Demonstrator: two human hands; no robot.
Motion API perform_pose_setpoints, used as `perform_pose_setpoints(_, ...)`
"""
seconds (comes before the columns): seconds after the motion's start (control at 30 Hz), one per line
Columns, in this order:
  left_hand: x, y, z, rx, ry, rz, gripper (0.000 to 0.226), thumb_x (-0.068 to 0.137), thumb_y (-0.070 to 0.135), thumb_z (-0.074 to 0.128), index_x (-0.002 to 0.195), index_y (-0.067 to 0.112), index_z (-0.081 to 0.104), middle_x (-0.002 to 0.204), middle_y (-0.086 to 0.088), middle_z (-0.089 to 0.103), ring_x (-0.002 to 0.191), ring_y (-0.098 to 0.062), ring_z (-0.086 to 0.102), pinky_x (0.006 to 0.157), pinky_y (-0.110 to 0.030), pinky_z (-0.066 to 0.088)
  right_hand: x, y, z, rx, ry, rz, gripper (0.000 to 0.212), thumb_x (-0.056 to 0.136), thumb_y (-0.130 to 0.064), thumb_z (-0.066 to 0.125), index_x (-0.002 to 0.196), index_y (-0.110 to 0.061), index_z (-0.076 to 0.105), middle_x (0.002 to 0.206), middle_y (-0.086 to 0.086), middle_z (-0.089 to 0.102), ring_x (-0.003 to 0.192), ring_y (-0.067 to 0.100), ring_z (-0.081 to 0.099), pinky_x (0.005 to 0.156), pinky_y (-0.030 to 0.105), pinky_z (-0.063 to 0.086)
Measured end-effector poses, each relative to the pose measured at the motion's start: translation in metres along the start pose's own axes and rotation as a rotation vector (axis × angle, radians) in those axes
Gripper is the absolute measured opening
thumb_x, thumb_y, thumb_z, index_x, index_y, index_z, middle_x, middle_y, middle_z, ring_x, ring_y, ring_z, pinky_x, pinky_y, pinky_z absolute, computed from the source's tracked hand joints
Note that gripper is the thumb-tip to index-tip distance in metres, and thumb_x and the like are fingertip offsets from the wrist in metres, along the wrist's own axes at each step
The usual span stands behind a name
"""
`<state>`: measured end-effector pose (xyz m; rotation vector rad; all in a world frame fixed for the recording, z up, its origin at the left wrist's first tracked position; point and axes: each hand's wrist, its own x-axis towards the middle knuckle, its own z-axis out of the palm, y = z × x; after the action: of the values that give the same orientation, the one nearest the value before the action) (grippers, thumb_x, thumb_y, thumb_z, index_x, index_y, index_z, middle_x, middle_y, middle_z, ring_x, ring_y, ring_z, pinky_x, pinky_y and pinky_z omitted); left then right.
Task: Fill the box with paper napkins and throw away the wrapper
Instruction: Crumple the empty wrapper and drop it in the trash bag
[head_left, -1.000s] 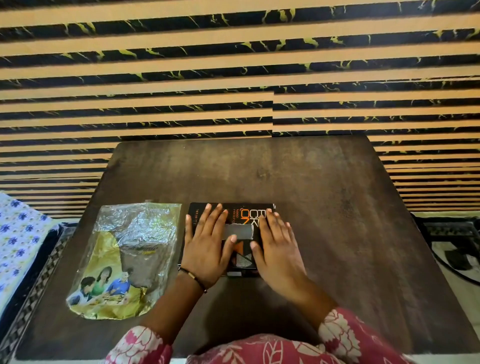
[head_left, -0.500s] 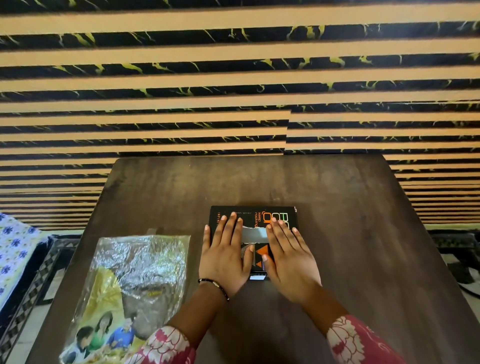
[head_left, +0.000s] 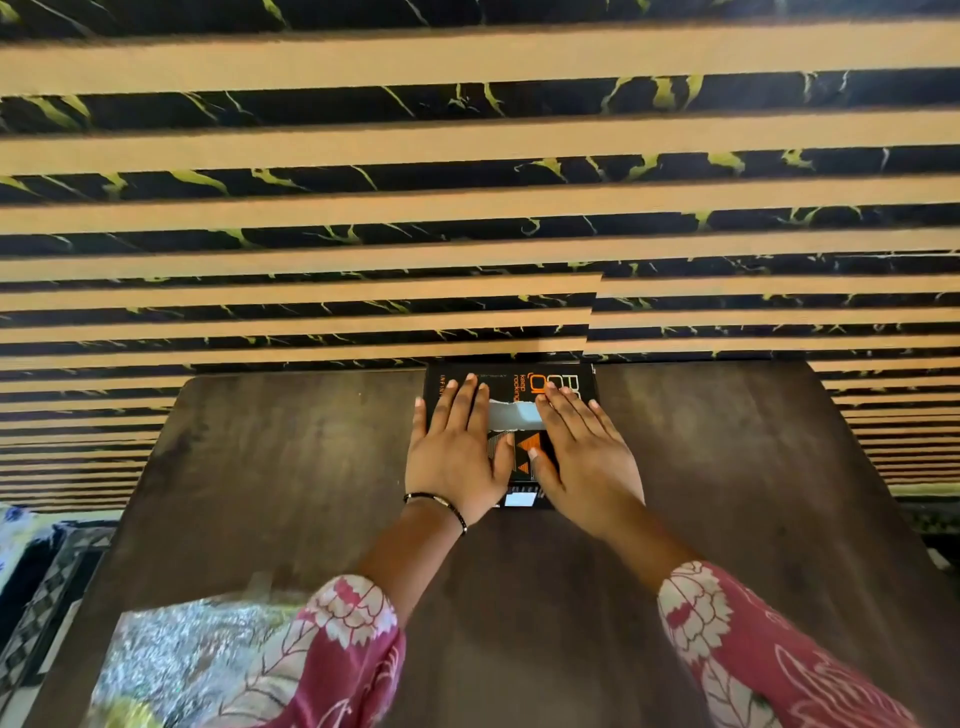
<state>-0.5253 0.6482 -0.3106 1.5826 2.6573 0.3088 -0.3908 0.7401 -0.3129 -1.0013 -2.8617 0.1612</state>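
A flat black box (head_left: 511, 382) with orange print lies closed at the far edge of the dark wooden table (head_left: 270, 467), against the striped wall. My left hand (head_left: 452, 452) rests palm down on its left half, fingers spread. My right hand (head_left: 584, 457) lies flat on its right half. Neither hand grips it. The crinkled silver and yellow plastic wrapper (head_left: 176, 660) lies at the near left corner of the table, partly under my left sleeve. No napkins are visible.
The wall (head_left: 467, 208) of tan and black stripes stands directly behind the table. A blue flowered cloth (head_left: 10, 525) and a dark patterned mat (head_left: 47, 603) lie off the table's left side.
Both hands have pushed the box away from me, from the near middle of the table to its far edge. The wrapper stayed in place and now appears lower in view.
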Motion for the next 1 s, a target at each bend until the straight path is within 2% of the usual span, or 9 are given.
perform_pose_setpoints(0.43, 0.056, -0.014, 0.005, -0.012, 0.053, -0.03, 0.068, 0.085, 0.049, 0.021, 0.144, 0.015, 0.024, 0.155, -0.002, 0.023, 0.144, -0.02, 0.014, 0.117, -0.047, 0.007, 0.065, 0.01, 0.006, 0.045, 0.091, -0.053, 0.061, 0.089, -0.044, 0.027, 0.141, -0.014, 0.035, 0.151, 0.005, 0.036, 0.14, 0.02, 0.03, 0.115, 0.034, 0.012)
perform_pose_setpoints(0.6, 0.054, -0.012, -0.002, -0.027, -0.02, -0.037, 0.064, 0.09, 0.046, 0.031, 0.146, 0.017, 0.017, 0.157, -0.002, 0.015, 0.145, -0.021, 0.006, 0.118, -0.049, 0.002, 0.064, 0.007, -0.002, 0.06, -0.087, -0.029, 0.058, 0.096, -0.042, 0.02, 0.148, -0.018, 0.01, 0.159, 0.002, 0.006, 0.147, 0.016, 0.0, 0.116, 0.034, -0.005)
perform_pose_setpoints(0.67, 0.049, -0.009, -0.01, -0.074, -0.016, -0.057, 0.065, 0.09, 0.05, 0.03, 0.146, 0.02, 0.016, 0.156, -0.003, 0.016, 0.145, -0.025, 0.004, 0.117, -0.05, -0.002, 0.056, 0.002, -0.013, 0.085, -0.077, -0.004, 0.056, 0.099, -0.037, 0.024, 0.148, -0.015, 0.01, 0.159, 0.004, 0.005, 0.147, 0.017, -0.002, 0.116, 0.034, -0.005)
perform_pose_setpoints(0.77, 0.017, -0.002, -0.027, -0.223, 0.084, -0.054, 0.072, 0.084, 0.055, 0.02, 0.145, 0.018, 0.02, 0.154, -0.007, 0.023, 0.145, -0.027, 0.008, 0.116, -0.049, -0.001, 0.016, -0.018, -0.026, 0.265, 0.126, 0.052, 0.047, 0.098, -0.023, 0.035, 0.143, -0.01, 0.031, 0.154, 0.007, 0.028, 0.145, 0.021, 0.017, 0.115, 0.027, 0.009)
perform_pose_setpoints(0.83, -0.023, 0.004, -0.034, -0.328, 0.129, -0.075, 0.075, 0.081, 0.056, 0.017, 0.144, 0.015, 0.024, 0.152, -0.009, 0.026, 0.144, -0.027, 0.012, 0.116, -0.047, 0.001, -0.032, -0.034, -0.026, 0.452, 0.196, 0.123, 0.044, 0.094, -0.015, 0.044, 0.138, -0.012, 0.041, 0.146, 0.007, 0.041, 0.138, 0.021, 0.032, 0.109, 0.025, 0.023)
perform_pose_setpoints(0.9, -0.074, 0.007, -0.032, -0.404, 0.114, -0.129, 0.075, 0.081, 0.056, 0.02, 0.144, 0.014, 0.024, 0.151, -0.01, 0.027, 0.144, -0.029, 0.012, 0.116, -0.049, 0.004, -0.088, -0.048, -0.013, 0.603, 0.184, 0.214, 0.044, 0.09, -0.012, 0.05, 0.133, -0.015, 0.046, 0.137, 0.008, 0.049, 0.127, 0.023, 0.045, 0.101, 0.028, 0.037)
perform_pose_setpoints(1.0, -0.153, -0.001, -0.011, -0.354, 0.058, -0.235, 0.073, 0.082, 0.054, 0.027, 0.142, 0.014, 0.025, 0.152, -0.014, 0.025, 0.143, -0.036, 0.01, 0.115, -0.056, 0.009, -0.167, -0.068, 0.014, 0.679, 0.064, 0.272, 0.041, 0.085, -0.018, 0.049, 0.126, -0.014, 0.053, 0.123, 0.013, 0.057, 0.113, 0.029, 0.054, 0.091, 0.023, 0.038)
